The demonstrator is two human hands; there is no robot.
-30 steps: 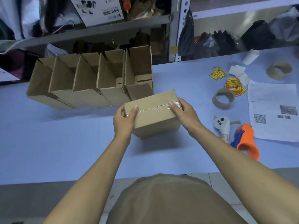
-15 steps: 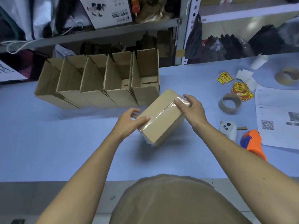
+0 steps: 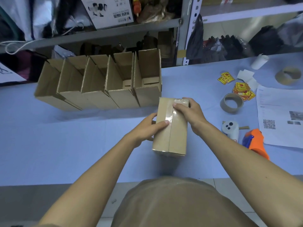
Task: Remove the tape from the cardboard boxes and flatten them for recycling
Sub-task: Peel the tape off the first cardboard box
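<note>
Two bare hands hold a sealed cardboard box [image 3: 171, 126] on the blue table [image 3: 65, 145], its long side running away from the person. Clear tape [image 3: 172, 115] runs down the middle seam. The left hand [image 3: 146, 128] grips the box's left side, thumb lying on top near the tape. The right hand [image 3: 191, 112] grips the far right corner, fingers curled over the taped end. Right of the box lie a white controller [image 3: 230, 130] and an orange tape dispenser [image 3: 255, 143], then a printed sheet [image 3: 278, 118] and an empty tape roll [image 3: 231, 103]. Farther back, a row of open boxes [image 3: 101, 84] stands near the shelves [image 3: 105, 32].
</note>
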